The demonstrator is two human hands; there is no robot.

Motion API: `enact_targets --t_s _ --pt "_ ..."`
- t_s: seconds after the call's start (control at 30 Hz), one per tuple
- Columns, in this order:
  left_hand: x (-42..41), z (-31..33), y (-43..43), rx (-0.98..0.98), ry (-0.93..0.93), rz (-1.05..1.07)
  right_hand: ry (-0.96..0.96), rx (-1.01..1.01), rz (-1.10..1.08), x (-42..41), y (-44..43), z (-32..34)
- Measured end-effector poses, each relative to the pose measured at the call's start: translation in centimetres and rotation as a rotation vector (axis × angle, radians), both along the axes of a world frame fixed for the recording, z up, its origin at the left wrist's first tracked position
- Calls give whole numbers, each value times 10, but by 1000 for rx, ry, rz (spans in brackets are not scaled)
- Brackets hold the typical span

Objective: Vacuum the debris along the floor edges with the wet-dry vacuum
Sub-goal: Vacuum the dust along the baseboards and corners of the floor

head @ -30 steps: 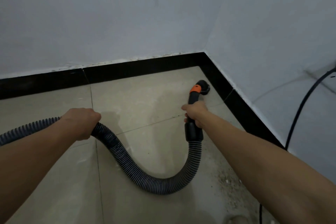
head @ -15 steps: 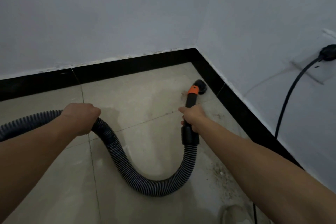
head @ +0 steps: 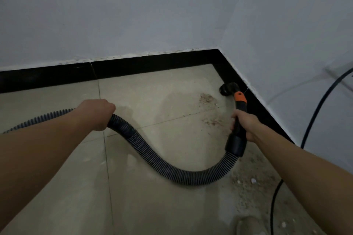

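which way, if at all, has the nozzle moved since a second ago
Yes: the nozzle shifted right, away from the debris patch, against the black skirting.

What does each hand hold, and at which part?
The left hand grips the ribbed hose partway along its length; the right hand grips the black nozzle tube between its orange collar and the hose cuff.

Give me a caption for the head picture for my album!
Left hand and right hand hold the vacuum hose, nozzle at the black baseboard.
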State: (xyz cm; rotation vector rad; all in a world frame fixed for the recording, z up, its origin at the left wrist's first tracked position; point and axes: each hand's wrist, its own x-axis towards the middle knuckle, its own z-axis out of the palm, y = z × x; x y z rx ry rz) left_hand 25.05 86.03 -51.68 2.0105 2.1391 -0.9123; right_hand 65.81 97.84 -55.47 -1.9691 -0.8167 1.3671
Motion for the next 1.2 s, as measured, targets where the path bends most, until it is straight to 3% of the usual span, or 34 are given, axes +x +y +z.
enact_targets --t_s 0.33,0.53,0.87,1.2 --pt "58 -25 22 -73 -84 -173 -130 -61 192 44 -16 24" --pt "78 -28 40 -85 -116 -226 -65 -144 290 60 -23 41" --pt "53 -37 28 -121 -123 -147 -45 -123 288 46 0 35" --pt "54 -47 36 -173 -256 -96 -187 -222 547 -2 68 76"
